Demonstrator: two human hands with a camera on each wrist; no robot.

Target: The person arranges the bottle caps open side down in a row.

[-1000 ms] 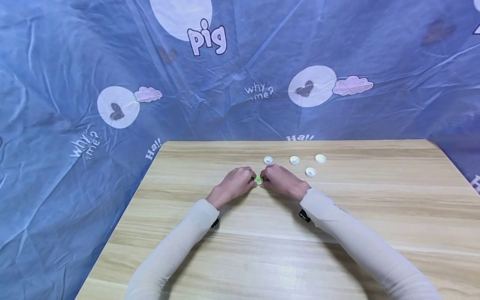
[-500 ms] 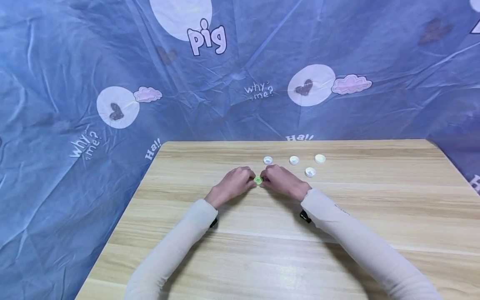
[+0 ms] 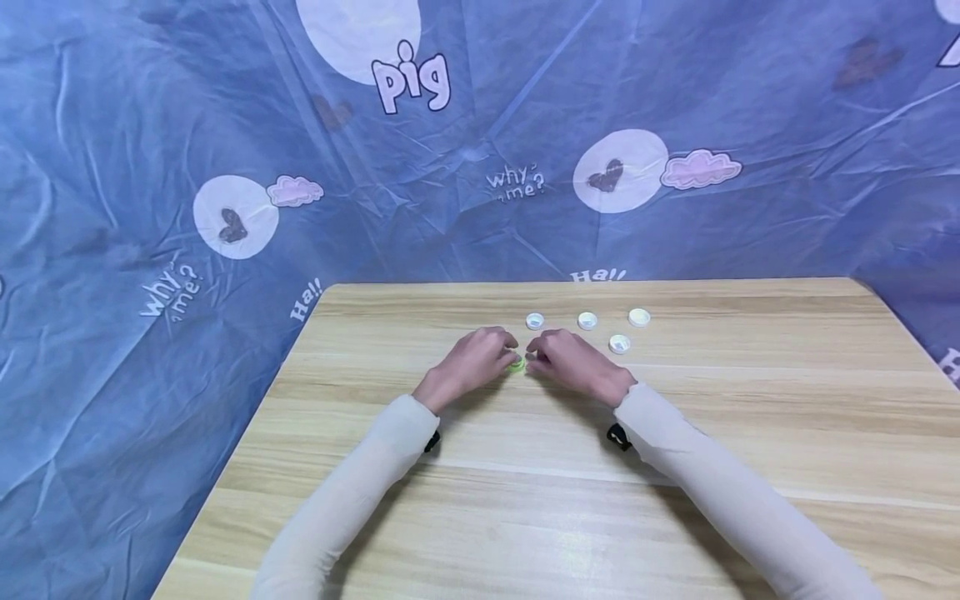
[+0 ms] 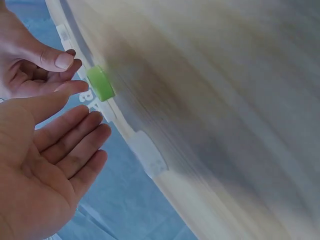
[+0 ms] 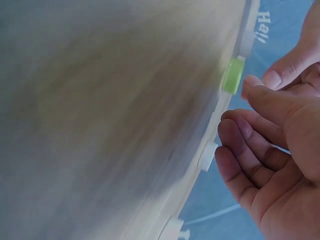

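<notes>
Between the two hands a small round green bottle cap lies on the wooden table, partly covered by the left thumb in the head view. The left hand hovers at its left side; in the left wrist view its fingers are extended and apart from the green cap, the thumb tip close to it. To the right of the cap is the right hand, fingers loosely bent with a gap between thumb and fingers. The right wrist view has nothing in that hand, its thumb near the green cap.
Several white round caps lie beyond the hands toward the back of the wooden table: a left one, a middle one, a right one and a nearer one. A blue printed cloth hangs behind.
Both hands gripped the green cap from either side in the earlier frames. Now their fingers have loosened from it, and the right hand has shifted slightly right. The white caps have stayed put.
</notes>
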